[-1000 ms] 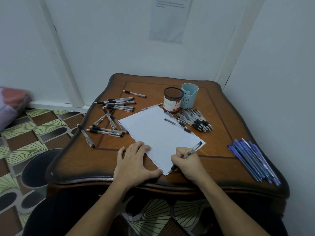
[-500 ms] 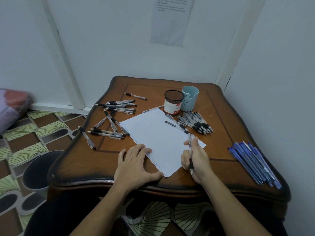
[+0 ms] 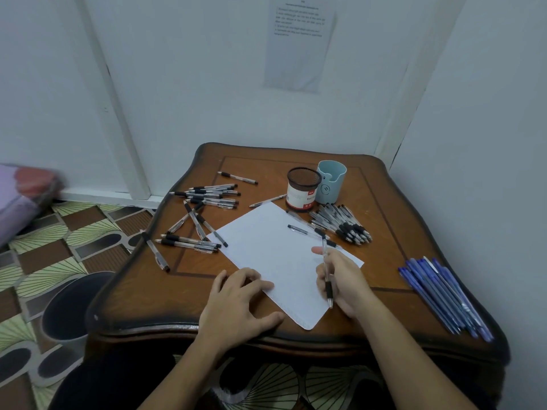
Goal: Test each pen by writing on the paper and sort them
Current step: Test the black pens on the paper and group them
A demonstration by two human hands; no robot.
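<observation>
The left hand [image 3: 236, 303] is lying flat on the near left edge of the white paper [image 3: 275, 253], fingers spread and straight, the thumb reaching out to the right over the wooden table [image 3: 384, 202] near its front rim. The right hand [image 3: 344, 281] is gripping a clear pen with a black grip [image 3: 326, 263], its fingers curled round the barrel. The pen's tip is pointing back toward the person, over the near right part of the paper; whether the tip is touching the sheet cannot be told. The clip end is pointing away, toward the far side of the table.

To the right, near the table's edge and well apart from the paper, a bundle of blue pens [image 3: 444, 297] is lying side by side. On the floor to the left, a dark round bin [image 3: 71, 306] is standing beside the table.

Farther out, one pen [image 3: 302, 230] is lying on the far part of the paper. Just beyond the paper's right corner, a pile of black-grip pens [image 3: 343, 223] is lying close together. On the left, loose black-grip pens [image 3: 201, 220] are lying scattered, one touching the paper's left edge.

Behind the pile, a dark mesh pen holder [image 3: 303, 187] with a red and white label is standing upright, touching a light blue cup [image 3: 331, 182] on its right. A printed sheet [image 3: 299, 45] is hanging on the wall beyond.
</observation>
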